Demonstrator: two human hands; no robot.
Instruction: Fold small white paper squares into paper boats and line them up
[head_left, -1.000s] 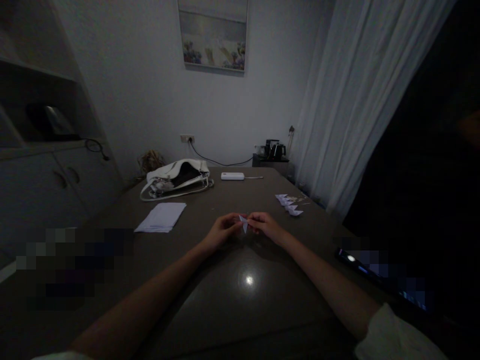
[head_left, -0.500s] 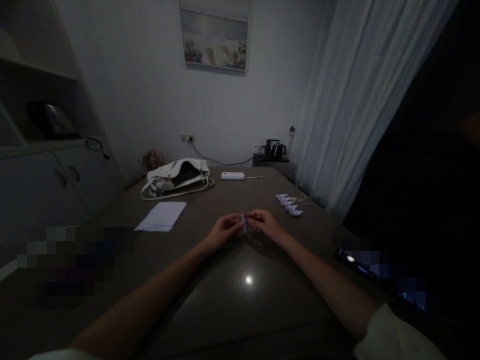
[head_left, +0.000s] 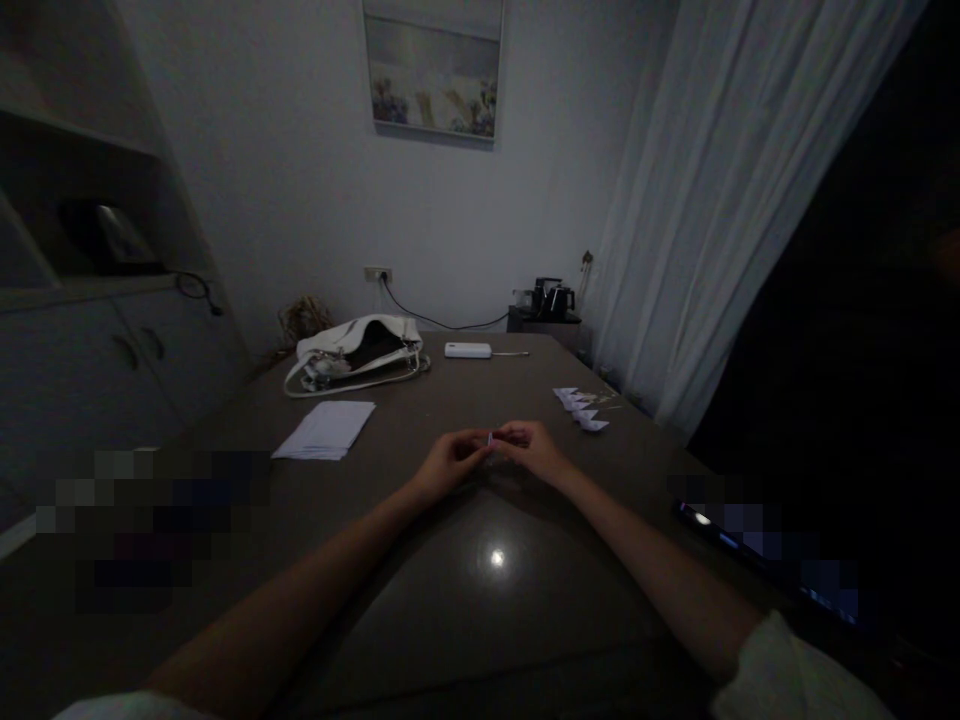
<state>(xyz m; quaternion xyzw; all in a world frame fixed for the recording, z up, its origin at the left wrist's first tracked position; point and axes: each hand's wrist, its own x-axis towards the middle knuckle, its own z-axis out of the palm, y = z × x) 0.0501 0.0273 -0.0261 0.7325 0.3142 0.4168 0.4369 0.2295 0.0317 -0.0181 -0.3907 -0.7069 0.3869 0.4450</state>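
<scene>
My left hand (head_left: 451, 463) and my right hand (head_left: 534, 449) meet over the middle of the dark table (head_left: 420, 600). Between their fingertips they pinch a small folded piece of paper (head_left: 490, 439), of which only a thin pale edge shows. Most of it is hidden by my fingers. To the right lie several folded paper pieces (head_left: 577, 407) in a slanting row. A stack of white paper sheets (head_left: 326, 431) rests on the table to the left of my left hand.
A white handbag (head_left: 360, 350) stands open at the back left, beside a white power bank (head_left: 468, 351) with a short cable. Small scraps (head_left: 604, 400) lie by the folded pieces. A phone (head_left: 727, 540) is at the right edge. Behind are a coffee maker (head_left: 553, 298) and a curtain (head_left: 697, 180).
My fingers have closed further around the folded paper, so less of it shows. Both hands stay in nearly the same place. The view has shifted slightly.
</scene>
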